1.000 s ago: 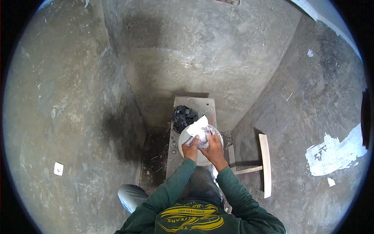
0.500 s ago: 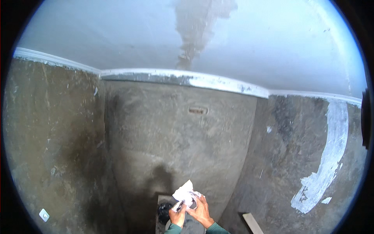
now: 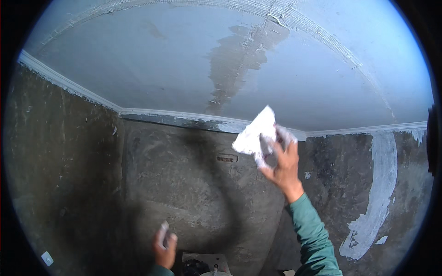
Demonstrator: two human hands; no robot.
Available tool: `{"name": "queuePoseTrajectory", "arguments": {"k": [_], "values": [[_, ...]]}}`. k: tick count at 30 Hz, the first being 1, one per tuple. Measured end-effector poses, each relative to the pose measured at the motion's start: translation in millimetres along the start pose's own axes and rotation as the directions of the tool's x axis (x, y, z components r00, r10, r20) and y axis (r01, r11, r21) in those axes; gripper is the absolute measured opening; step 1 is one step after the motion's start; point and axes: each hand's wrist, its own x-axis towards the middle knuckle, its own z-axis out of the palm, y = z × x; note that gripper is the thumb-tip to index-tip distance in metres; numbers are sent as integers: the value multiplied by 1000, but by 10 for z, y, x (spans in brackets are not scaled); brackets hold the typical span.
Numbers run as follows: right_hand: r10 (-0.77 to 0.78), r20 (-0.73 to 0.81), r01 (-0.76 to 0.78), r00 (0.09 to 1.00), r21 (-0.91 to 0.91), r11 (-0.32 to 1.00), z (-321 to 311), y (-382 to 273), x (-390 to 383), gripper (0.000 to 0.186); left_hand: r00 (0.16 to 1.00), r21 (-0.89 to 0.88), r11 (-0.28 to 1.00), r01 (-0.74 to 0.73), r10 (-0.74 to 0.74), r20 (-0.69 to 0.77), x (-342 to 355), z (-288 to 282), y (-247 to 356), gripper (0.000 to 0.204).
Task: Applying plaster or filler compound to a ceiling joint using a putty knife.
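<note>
Raised in front of the back wall's cornice, my right hand (image 3: pixel 282 161) is closed around a flat, pointed white piece (image 3: pixel 256 132). White smears cover its fingers, and the piece's material is hard to make out. In this view the piece overlaps the cornice (image 3: pixel 179 117), which is part white and part grey; I cannot tell whether they touch. Lower left, my left hand (image 3: pixel 165 248) is up in front of the wall with whitened fingertips, fingers and thumb apart, holding nothing. Above is the pale ceiling (image 3: pixel 156 69) with a grey damp-looking patch (image 3: pixel 244 57).
Textured joint strips (image 3: pixel 327 37) cross the ceiling. The right wall carries a broad white streak (image 3: pixel 380 184). A small slot (image 3: pixel 227 158) sits in the rough grey back wall. Below stands a light surface (image 3: pixel 222 261) with a black bundle (image 3: pixel 195 267). A white switch (image 3: pixel 47 258) is at left.
Both hands were together low down on the white piece. My left hand has let go and moved left; my right has carried the piece up toward the cornice. The view has tilted upward.
</note>
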Motion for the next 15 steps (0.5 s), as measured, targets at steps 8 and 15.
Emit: {"name": "queuePoseTrajectory", "arguments": {"k": [8,15], "values": [[-329,-241,239,913,-337,911,-305,492,1143,59,341,632,219,-744,937,78,2078,-473,2825,54],[-468,-322,278,823,-491,826,-360,519,1707,59,-57,748,-182,-638,980,189,2332,-543,4001,59]]}}
